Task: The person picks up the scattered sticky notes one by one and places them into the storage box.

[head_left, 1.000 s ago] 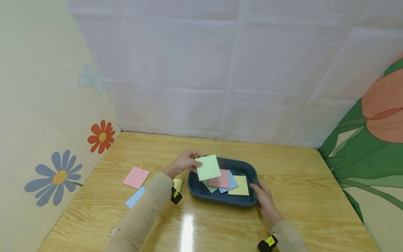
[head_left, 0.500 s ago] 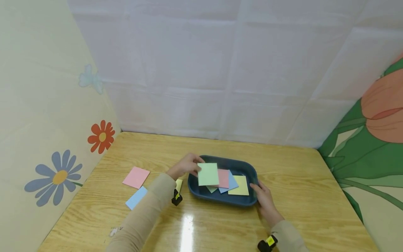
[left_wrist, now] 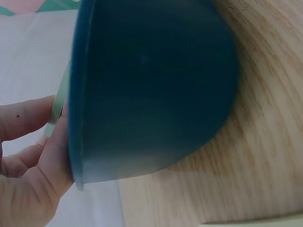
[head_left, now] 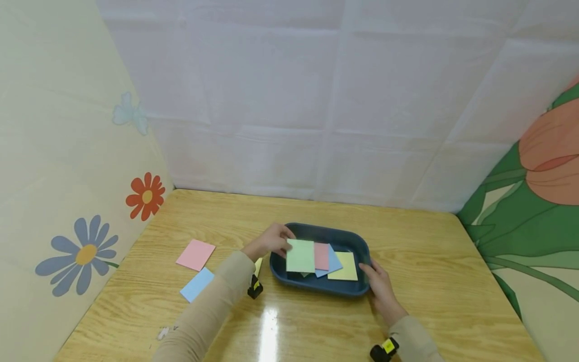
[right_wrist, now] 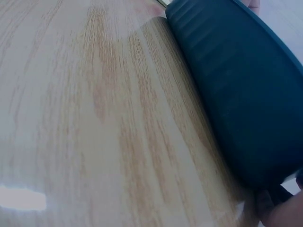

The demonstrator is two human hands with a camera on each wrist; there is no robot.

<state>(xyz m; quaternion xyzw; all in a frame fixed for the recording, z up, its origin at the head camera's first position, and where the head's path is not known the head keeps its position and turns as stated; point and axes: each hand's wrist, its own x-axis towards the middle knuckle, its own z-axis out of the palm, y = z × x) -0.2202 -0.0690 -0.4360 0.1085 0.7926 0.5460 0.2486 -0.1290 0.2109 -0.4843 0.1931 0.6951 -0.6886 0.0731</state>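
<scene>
My left hand [head_left: 271, 240] pinches a pale green sticky note pad [head_left: 300, 255] by its left edge, over the left part of a dark blue tray [head_left: 336, 234]. In the left wrist view, thumb and fingers hold the green pad [left_wrist: 57, 105] just past the tray's rim. Inside the tray, a pink pad [head_left: 321, 256], a blue pad [head_left: 335, 262] and a yellow pad [head_left: 346, 266] overlap. Another green pad is mostly hidden beneath the held one. My right hand [head_left: 382, 290] grips the tray's right end, thumb over the rim.
Left of the tray, a pink pad [head_left: 196, 254] and a blue pad [head_left: 197, 284] lie on the wooden table [head_left: 420, 251]. A yellow pad [head_left: 258, 266] is partly hidden by my left wrist. A white cloth [head_left: 271, 110] hangs behind the table.
My left hand has lowered the green sticky note pad into the tray area and squared it, covering more of the pink pad. The right hand and the tray have stayed put.
</scene>
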